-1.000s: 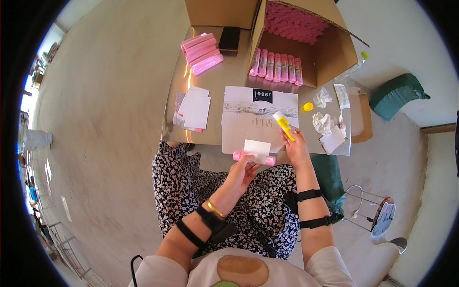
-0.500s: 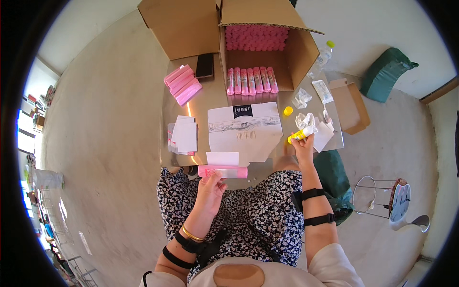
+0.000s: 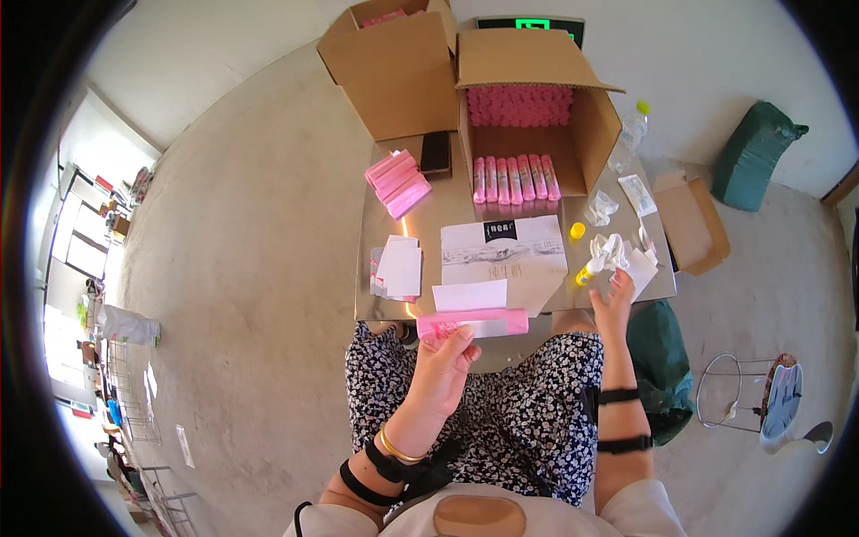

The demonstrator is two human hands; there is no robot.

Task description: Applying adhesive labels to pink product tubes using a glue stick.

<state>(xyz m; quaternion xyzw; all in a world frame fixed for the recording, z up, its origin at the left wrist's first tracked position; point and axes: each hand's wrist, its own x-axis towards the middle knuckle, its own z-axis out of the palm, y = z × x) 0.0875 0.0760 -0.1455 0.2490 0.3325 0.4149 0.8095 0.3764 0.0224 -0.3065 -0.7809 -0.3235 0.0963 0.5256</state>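
A long pink box [image 3: 472, 323] is held level over the near edge of the worktop [image 3: 376, 304], with a white paper slip [image 3: 470, 294] standing up from its top side. The left hand [image 3: 445, 362] grips the box at its left end, fingers curled over the front and thumb underneath. The right hand [image 3: 613, 300] is out over the right side of the worktop, its fingertips closed around the bottom of a small yellow glue bottle [image 3: 589, 269] that leans up and to the left; the bottle's tip points toward a crumpled heap of white wrapping [image 3: 612, 248].

Just behind the pink box lies a large white printed sheet [image 3: 504, 253], flat on the worktop. To its left sits a small stack of white cards [image 3: 398, 267]. A loose yellow cap [image 3: 577, 230] lies to the right of the sheet.

Further back, a row of pink tubes [image 3: 514, 179] stands at the mouth of an open cardboard carton [image 3: 586, 125] tipped on its side, with more pink ends packed deep inside it. Left of that, a pile of flat pink boxes [image 3: 398, 182] lies beside a dark phone [image 3: 436, 152]. A second cardboard carton [image 3: 394, 72] stands behind them. A clear plastic bottle [image 3: 631, 134] with a yellow cap stands at the far right corner, and a green bag [image 3: 752, 152] rests on the floor beyond.
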